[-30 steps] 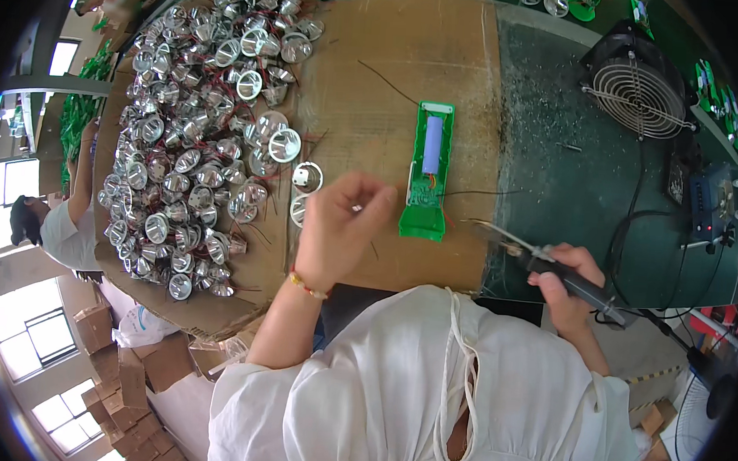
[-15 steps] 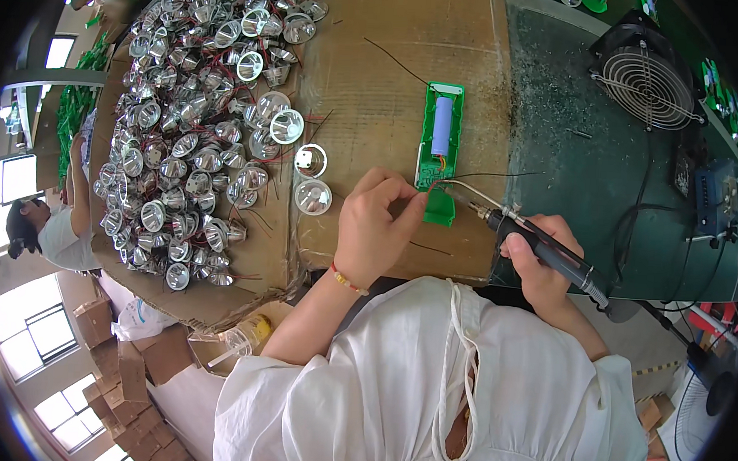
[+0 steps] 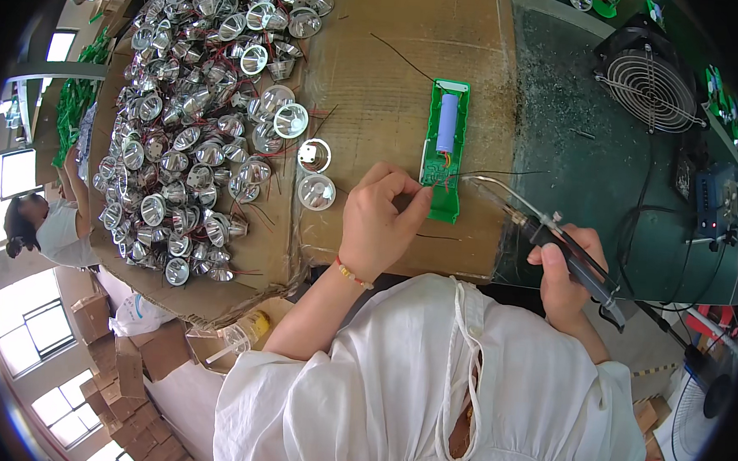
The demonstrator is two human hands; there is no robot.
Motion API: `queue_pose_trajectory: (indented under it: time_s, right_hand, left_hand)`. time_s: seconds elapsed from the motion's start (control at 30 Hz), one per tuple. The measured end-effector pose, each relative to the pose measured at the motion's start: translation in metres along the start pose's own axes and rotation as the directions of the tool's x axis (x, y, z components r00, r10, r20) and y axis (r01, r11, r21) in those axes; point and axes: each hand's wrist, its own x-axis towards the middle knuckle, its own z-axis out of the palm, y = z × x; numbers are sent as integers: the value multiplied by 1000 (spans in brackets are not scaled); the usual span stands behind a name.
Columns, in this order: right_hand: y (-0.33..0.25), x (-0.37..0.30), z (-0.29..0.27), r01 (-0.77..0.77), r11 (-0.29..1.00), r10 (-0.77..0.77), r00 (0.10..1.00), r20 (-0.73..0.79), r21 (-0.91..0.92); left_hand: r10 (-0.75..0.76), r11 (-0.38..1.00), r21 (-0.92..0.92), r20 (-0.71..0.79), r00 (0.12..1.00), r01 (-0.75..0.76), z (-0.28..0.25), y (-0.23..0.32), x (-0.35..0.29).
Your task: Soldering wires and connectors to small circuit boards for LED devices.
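Observation:
A green plastic casing (image 3: 445, 208) lies on the cardboard, holding a purple cylindrical battery (image 3: 447, 122) and a small green circuit board (image 3: 435, 172). My left hand (image 3: 384, 217) is closed in a pinch at the board's lower left edge, on a thin wire mostly hidden by the fingertips. Dark wires stick out past the board and from under that hand. In my right hand (image 3: 569, 270) is a soldering iron (image 3: 580, 265) with a curved metal solder feed tube (image 3: 505, 187). The iron's tip is off to the right of the board, apart from it; the tube's end reaches close to the board.
A cardboard box (image 3: 215, 304) on the left is heaped with silver reflector lamp cups (image 3: 194, 150). Two loose cups (image 3: 316, 192) lie beside it. At right, a metal-grilled fan (image 3: 650, 91) and a blue powered unit (image 3: 711, 207) with cables stand on the green mat. A person (image 3: 56, 227) sits far left.
My right hand has drawn the soldering iron back to the right, so its tip has left the board area. My left hand keeps its pinch nearly in place.

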Motion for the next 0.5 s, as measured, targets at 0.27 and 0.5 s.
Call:
queue_pose_trajectory:
  time_s: [0.27, 0.5]
  right_hand:
    - [6, -7, -15, 51, 998, -50, 999, 13, -27]
    - [7, -3, -11, -25, 1000, 25, 1000, -6, 2]
  left_hand:
    - [29, 999, -31, 15, 999, -29, -9, 1, -5]
    - [525, 792, 309, 95, 846, -526, -13, 20, -14]
